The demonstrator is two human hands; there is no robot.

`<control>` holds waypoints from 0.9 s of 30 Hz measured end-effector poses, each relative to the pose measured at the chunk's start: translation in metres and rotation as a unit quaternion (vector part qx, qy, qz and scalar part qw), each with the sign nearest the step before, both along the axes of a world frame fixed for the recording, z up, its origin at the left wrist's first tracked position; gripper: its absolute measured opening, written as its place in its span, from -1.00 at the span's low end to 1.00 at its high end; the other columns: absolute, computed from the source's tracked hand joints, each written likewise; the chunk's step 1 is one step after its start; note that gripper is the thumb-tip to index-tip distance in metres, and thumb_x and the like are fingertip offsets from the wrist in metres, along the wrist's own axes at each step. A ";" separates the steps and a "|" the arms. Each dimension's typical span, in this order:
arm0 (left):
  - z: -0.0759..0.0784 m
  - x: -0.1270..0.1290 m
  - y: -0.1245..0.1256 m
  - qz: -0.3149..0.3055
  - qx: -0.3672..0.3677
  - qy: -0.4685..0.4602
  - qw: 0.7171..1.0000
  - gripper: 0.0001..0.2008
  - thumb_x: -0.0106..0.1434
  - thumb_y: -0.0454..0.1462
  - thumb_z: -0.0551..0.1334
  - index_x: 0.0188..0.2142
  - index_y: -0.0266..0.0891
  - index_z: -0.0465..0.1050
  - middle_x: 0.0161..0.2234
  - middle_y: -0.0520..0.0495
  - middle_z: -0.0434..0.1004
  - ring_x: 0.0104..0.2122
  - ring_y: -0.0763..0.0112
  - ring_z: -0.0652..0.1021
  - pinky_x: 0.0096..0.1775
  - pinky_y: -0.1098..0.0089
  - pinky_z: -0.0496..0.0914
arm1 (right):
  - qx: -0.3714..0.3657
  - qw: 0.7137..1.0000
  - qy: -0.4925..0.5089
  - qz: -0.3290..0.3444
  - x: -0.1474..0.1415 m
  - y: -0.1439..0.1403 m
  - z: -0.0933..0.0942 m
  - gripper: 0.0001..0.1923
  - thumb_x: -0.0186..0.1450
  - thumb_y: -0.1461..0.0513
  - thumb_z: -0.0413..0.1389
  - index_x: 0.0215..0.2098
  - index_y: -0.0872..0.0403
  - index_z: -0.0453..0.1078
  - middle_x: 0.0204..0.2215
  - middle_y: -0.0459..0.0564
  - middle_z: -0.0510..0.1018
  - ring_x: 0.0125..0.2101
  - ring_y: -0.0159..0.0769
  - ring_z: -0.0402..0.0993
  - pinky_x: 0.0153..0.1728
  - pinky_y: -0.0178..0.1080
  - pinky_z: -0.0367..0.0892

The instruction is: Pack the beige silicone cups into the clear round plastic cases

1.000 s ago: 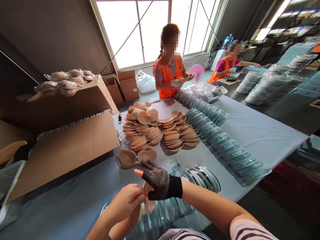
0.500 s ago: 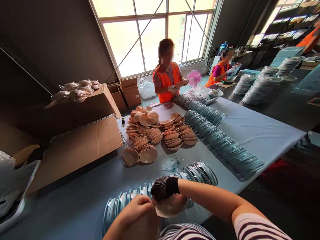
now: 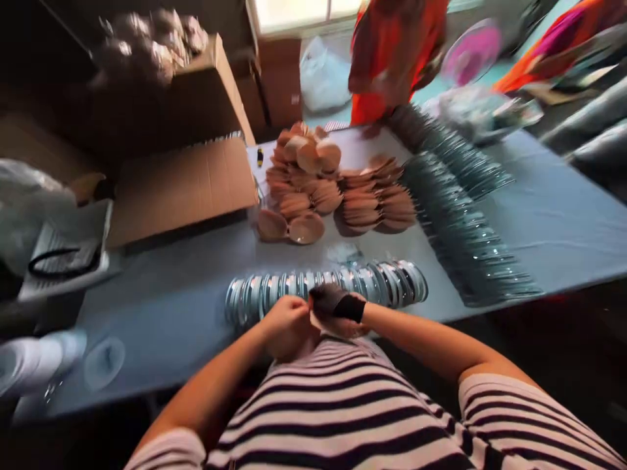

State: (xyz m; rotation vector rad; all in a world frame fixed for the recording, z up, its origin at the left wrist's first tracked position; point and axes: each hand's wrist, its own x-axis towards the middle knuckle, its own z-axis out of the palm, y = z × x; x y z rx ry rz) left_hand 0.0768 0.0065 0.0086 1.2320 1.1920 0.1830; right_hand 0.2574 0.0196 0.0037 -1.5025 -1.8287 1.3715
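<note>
1. From where I stand, the left hand [image 3: 287, 320], bare, pinches thumb to finger on a beige cup [image 3: 337, 326]. The right hand [image 3: 337, 307], in a dark glove [image 3: 350, 308], is clamped on it too; their fingertips meet over it.
2. The cup is held low, right against the striped shirt [image 3: 333, 405], at six o'clock of the near row.
3. What has just changed: half a second ago the hands were out over that row; now they sit at its near edge, drawn in toward the body, and the wearer's view has dipped. The cup hasn't been put down, so I'd judge the handling of it unfinished.
4. Just beyond the fingers, the near row of clear shells [image 3: 294, 285] spreads from ten to two o'clock.
5. At twelve, past a slip [image 3: 345, 253], lie nested cups [image 3: 298, 204]; from one to two, long rows of shells [image 3: 470, 222].
6. Cardboard [image 3: 186, 189] lies at ten to eleven, a white stack [image 3: 39, 359] at eight to nine. A co-worker [image 3: 392, 59] in orange stands at one.
7. Writing: the slip is blurred, and the label [image 3: 294, 99] on the far box [image 3: 279, 78] is too small to read. I can make out no brand.
</note>
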 end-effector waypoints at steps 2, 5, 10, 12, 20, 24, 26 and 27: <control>-0.004 0.001 -0.001 0.007 0.001 -0.008 1.000 -0.83 -0.01 -0.17 0.23 -0.57 -0.24 0.45 -0.55 0.01 0.39 -0.41 0.35 0.39 -0.29 0.35 0.28 | -0.031 0.999 -0.008 0.015 -0.003 0.001 -0.003 -0.91 0.13 0.21 0.18 -0.52 0.03 0.46 -0.53 -0.02 0.56 -0.44 -0.21 0.48 -0.31 -0.18 0.41; -0.001 0.004 0.004 0.000 -0.015 -0.031 0.999 -0.84 0.03 -0.22 0.23 -0.56 -0.28 0.47 -0.55 0.01 0.41 -0.43 0.40 0.38 -0.30 0.40 0.27 | -0.033 0.999 -0.012 -0.011 -0.002 0.012 -0.003 -0.89 0.24 0.28 0.07 -0.38 0.07 0.45 -0.34 0.03 0.62 -0.29 -0.21 0.50 -0.15 -0.19 0.38; 0.025 0.001 0.022 -0.009 -0.067 -0.115 0.991 -0.72 0.16 -0.11 0.26 -0.34 -0.28 0.61 -0.48 -0.01 0.48 -0.46 0.44 0.38 -0.35 0.43 0.26 | 0.043 0.998 -0.037 0.015 0.027 0.036 0.019 -0.87 0.28 0.26 0.04 -0.34 0.06 0.43 -0.31 0.02 0.62 -0.26 -0.23 0.49 -0.12 -0.23 0.33; 0.033 0.000 0.027 -0.020 -0.059 -0.129 0.990 -0.68 0.16 -0.07 0.28 -0.34 -0.30 0.62 -0.46 -0.05 0.53 -0.42 0.41 0.43 -0.32 0.42 0.29 | 0.048 0.997 -0.039 0.053 0.038 0.041 0.030 -0.88 0.27 0.27 0.06 -0.33 0.07 0.45 -0.31 0.03 0.62 -0.27 -0.24 0.49 -0.14 -0.26 0.32; 0.042 0.007 0.033 -0.116 -0.057 -0.072 0.989 -0.73 0.11 -0.13 0.28 -0.37 -0.30 0.63 -0.48 -0.02 0.52 -0.46 0.44 0.43 -0.40 0.44 0.25 | -0.109 0.948 0.003 0.300 0.049 0.044 0.038 -0.73 0.25 0.09 0.13 -0.35 0.15 0.51 -0.50 -0.09 0.53 -0.47 -0.38 0.33 -0.43 -0.36 0.25; 0.044 0.005 0.034 -0.148 -0.031 -0.049 0.987 -0.70 0.14 -0.09 0.27 -0.51 -0.30 0.53 -0.57 0.04 0.37 -0.52 0.50 0.33 -0.47 0.46 0.16 | -0.134 0.944 0.050 0.297 0.041 0.033 0.027 -0.71 0.23 0.08 0.16 -0.35 0.17 0.53 -0.51 -0.10 0.52 -0.46 -0.39 0.34 -0.41 -0.36 0.26; 0.047 0.003 0.033 -0.152 -0.042 -0.078 0.984 -0.73 0.14 -0.11 0.28 -0.50 -0.30 0.51 -0.54 0.03 0.40 -0.49 0.48 0.36 -0.45 0.46 0.19 | -0.136 0.939 0.118 0.293 0.040 0.030 0.026 -0.70 0.23 0.07 0.17 -0.34 0.18 0.54 -0.47 -0.08 0.55 -0.42 -0.38 0.38 -0.35 -0.34 0.31; 0.048 0.002 0.032 -0.145 -0.051 -0.104 0.983 -0.74 0.14 -0.12 0.29 -0.49 -0.29 0.51 -0.52 0.01 0.42 -0.47 0.47 0.38 -0.42 0.46 0.21 | -0.143 0.933 0.153 0.292 0.040 0.030 0.027 -0.69 0.23 0.06 0.19 -0.33 0.18 0.54 -0.46 -0.07 0.56 -0.40 -0.37 0.40 -0.32 -0.33 0.33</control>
